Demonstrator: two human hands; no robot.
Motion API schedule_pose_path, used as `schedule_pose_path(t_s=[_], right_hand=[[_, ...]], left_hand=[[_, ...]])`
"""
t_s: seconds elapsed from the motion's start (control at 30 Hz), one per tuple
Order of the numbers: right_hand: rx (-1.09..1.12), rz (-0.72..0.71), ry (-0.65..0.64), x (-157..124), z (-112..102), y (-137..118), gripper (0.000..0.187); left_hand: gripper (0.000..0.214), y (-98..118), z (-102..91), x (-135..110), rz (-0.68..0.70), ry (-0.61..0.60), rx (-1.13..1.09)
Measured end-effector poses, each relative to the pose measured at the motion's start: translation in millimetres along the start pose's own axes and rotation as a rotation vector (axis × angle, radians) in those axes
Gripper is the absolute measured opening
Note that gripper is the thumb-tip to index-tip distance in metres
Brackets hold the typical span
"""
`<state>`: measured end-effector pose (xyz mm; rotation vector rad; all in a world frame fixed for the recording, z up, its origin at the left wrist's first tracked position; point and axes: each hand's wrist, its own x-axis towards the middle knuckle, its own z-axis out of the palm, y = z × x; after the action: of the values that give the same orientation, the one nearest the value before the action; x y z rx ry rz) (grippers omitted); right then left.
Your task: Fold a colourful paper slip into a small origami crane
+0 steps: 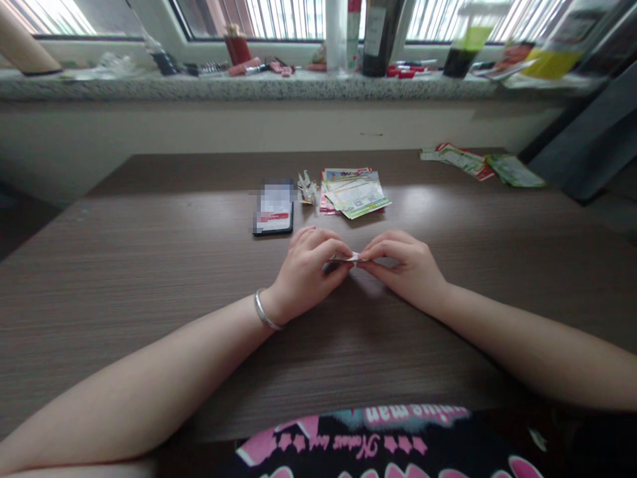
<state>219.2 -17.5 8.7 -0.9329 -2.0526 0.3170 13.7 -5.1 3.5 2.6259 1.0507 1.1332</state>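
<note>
Starting at the left of the counter, here's a phone, its lit screen pixelated, a red bar showing but no words readable. Next comes the left hand, a silver bangle at its wrist, thumb and fingers pinched almost together on a small piece of paper. Just beyond that hand sits a crumpled-looking folded paper, and right beside it a stack of printed sheets, green-edged on top, the print too small to read. The pinched paper is at mid-counter, between both hands, and here's the right hand gripping its other side, fingertips nearly closed. Below, the dark shirt carries pink and white lettering; "man" seems legible, the rest doubtful. Up on the sill, a dark bottle wears a pale label, unreadable. Finally, far right, more printed strips lie near the counter's back edge.
</note>
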Motion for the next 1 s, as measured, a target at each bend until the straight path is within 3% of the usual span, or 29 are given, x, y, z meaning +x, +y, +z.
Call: schedule_pose_path(t_s=[0.17, 0.53, 0.83, 1.0], right_hand=[[-0.017, -0.011, 0.003, -0.3, -0.5, -1.2, 0.007], [0.023, -0.008, 0.028, 2.2, -2.5, -2.4, 0.002], [-0.132, -0.109, -0.006, -0.6, -3.5, -4.2, 0.003], [-0.144, -0.094, -0.023, 0.3, -3.0, -3.7, 0.004]], left_hand=[[0.004, 0.4, 0.5, 0.2, 0.021, 0.0, -0.009], [0.003, 1.5, -2.0, 0.1, -0.07, 0.068, -0.107], [0.004, 7.9, -5.8, -0.5, 0.03, 0.09, -0.076], [0.008, 5.6, -6.8, -2.0, 0.025, 0.101, -0.136]])
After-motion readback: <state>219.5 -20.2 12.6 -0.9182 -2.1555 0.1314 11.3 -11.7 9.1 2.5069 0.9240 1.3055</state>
